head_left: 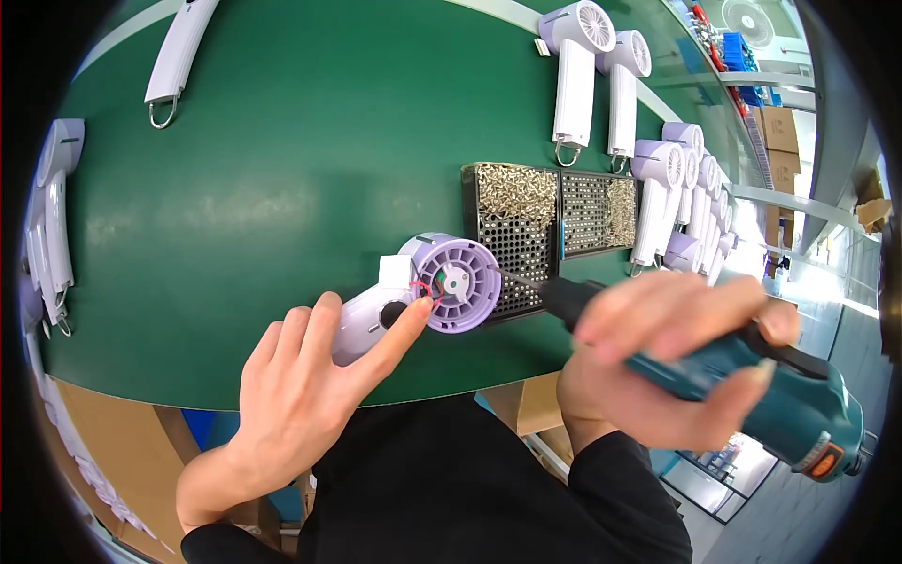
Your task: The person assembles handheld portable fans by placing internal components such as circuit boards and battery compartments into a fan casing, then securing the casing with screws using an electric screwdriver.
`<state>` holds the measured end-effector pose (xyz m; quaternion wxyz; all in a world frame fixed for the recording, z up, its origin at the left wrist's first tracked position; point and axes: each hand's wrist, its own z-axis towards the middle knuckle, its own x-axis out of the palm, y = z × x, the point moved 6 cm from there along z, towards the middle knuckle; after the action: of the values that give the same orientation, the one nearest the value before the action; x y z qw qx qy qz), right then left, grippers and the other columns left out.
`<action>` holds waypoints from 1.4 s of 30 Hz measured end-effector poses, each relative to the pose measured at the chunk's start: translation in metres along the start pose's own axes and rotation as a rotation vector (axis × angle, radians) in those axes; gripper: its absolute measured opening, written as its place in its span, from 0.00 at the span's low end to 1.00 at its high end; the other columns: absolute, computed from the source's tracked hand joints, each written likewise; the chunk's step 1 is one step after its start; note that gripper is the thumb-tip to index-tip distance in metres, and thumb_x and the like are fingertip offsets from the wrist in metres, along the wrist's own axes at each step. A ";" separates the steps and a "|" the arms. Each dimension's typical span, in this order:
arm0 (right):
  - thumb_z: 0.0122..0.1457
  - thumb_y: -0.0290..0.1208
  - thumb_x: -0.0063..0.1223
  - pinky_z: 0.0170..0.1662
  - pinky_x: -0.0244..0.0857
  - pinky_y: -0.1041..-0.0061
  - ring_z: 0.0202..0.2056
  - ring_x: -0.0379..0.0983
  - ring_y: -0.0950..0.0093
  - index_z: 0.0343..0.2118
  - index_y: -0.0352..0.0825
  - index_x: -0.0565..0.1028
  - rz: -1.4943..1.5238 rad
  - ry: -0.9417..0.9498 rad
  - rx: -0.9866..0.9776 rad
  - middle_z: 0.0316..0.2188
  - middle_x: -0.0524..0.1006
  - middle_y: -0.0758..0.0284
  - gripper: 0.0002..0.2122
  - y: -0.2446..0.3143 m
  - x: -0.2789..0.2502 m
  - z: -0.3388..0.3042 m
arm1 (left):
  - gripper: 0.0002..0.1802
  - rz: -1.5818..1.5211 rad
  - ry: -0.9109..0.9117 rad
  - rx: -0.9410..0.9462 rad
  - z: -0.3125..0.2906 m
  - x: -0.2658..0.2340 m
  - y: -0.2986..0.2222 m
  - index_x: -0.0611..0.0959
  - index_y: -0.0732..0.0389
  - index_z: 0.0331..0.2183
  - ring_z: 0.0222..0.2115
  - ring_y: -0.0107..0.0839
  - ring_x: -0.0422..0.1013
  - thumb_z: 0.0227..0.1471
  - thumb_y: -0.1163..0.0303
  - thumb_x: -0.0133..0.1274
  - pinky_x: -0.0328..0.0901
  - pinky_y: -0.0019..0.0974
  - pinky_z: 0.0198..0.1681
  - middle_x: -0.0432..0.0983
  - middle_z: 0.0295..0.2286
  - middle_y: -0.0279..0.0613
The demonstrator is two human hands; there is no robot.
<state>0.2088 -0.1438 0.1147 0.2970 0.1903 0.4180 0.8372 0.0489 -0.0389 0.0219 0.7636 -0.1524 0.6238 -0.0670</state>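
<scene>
A handheld fan (476, 311) with a pale purple head and white handle lies on the green table, its motor, ribs and red wires exposed. My left hand (303, 390) steadies the handle, with a fingertip pressed at the wires beside the head. Around a teal electric screwdriver (816, 414) my right hand (669, 352) is closed, smeared by motion. The driver's thin bit (519, 277) points left toward the rim of the fan head; whether it touches is unclear. A small white square piece (396, 272) sits where head and handle meet.
Behind the fan stand two black perforated trays, one (513, 246) with many small screws, the other (584, 214) beside it. Finished-looking fans (575, 89) line the right edge, and several more (56, 216) lie at the left. Another handle (181, 54) rests at the far left.
</scene>
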 end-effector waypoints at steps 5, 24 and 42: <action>0.64 0.36 0.33 0.12 0.61 0.71 0.12 0.61 0.73 0.44 0.37 0.64 -0.093 -0.095 -0.019 0.22 0.65 0.63 0.11 -0.007 -0.027 0.001 | 0.40 -0.003 0.014 -0.006 0.002 0.000 0.000 0.73 0.41 0.55 0.26 0.35 0.65 0.36 0.77 0.55 0.62 0.32 0.26 0.66 0.34 0.47; 0.62 0.33 0.36 0.13 0.64 0.70 0.10 0.61 0.71 0.39 0.39 0.60 -0.259 -0.292 0.109 0.19 0.63 0.63 0.06 -0.034 -0.041 -0.018 | 0.40 -0.004 0.002 -0.055 0.005 0.004 0.000 0.76 0.42 0.53 0.24 0.34 0.63 0.33 0.79 0.57 0.63 0.33 0.25 0.65 0.33 0.46; 0.62 0.33 0.36 0.13 0.64 0.70 0.10 0.62 0.71 0.39 0.39 0.60 -0.199 -0.273 0.104 0.19 0.64 0.64 0.05 -0.035 -0.042 -0.020 | 0.40 -0.013 0.001 -0.056 0.006 0.005 0.001 0.77 0.41 0.52 0.24 0.34 0.64 0.32 0.79 0.57 0.63 0.33 0.25 0.65 0.32 0.46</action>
<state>0.2410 -0.1669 0.0722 0.4222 0.2748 0.4332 0.7474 0.0556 -0.0389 0.0180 0.7582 -0.1778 0.6249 -0.0547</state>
